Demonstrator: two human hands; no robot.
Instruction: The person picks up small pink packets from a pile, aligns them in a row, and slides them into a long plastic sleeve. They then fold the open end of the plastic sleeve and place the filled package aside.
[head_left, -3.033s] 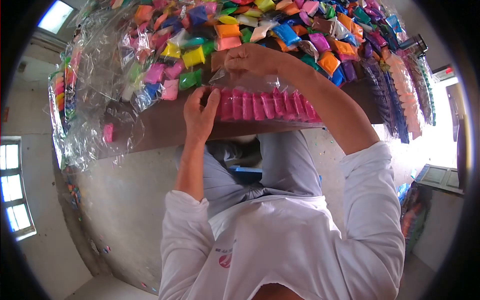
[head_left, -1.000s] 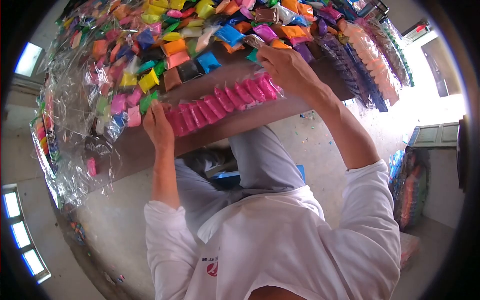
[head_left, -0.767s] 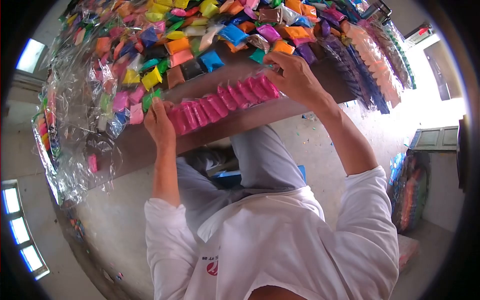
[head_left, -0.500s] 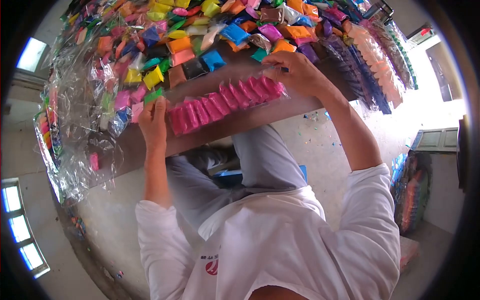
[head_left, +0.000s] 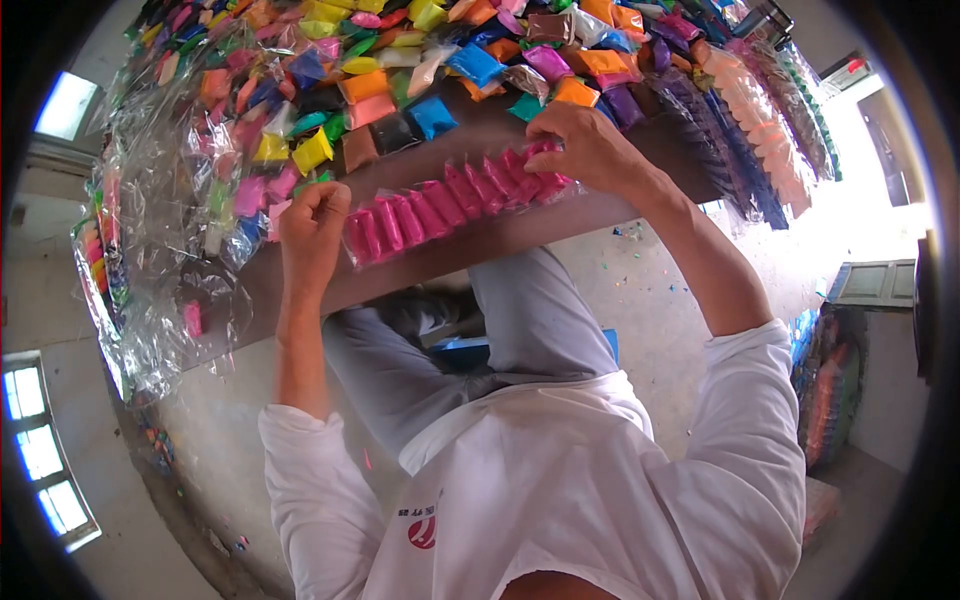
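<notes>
A row of bright pink packets (head_left: 430,210) lies in a clear plastic bag along the front of the brown table. At its left end my left hand (head_left: 312,232) is closed, thumb and fingers pinched on the bag's edge. My right hand (head_left: 592,150) bends over the opposite end, its thumb and fingertips pinching the bag by the last pink packets. Part of that end is hidden under the fingers. Just beyond the row sit a black packet (head_left: 393,133) and a blue packet (head_left: 432,118).
A heap of many-coloured packets (head_left: 475,65) covers the far side of the table (head_left: 470,245). Loose clear plastic bags (head_left: 160,280) pile up at the left, near a single pink packet (head_left: 193,318). Filled bags (head_left: 755,130) line the right.
My left fingers have curled in and turned over at the bag's left end. My right hand has come down slightly onto the pink packets at the right end.
</notes>
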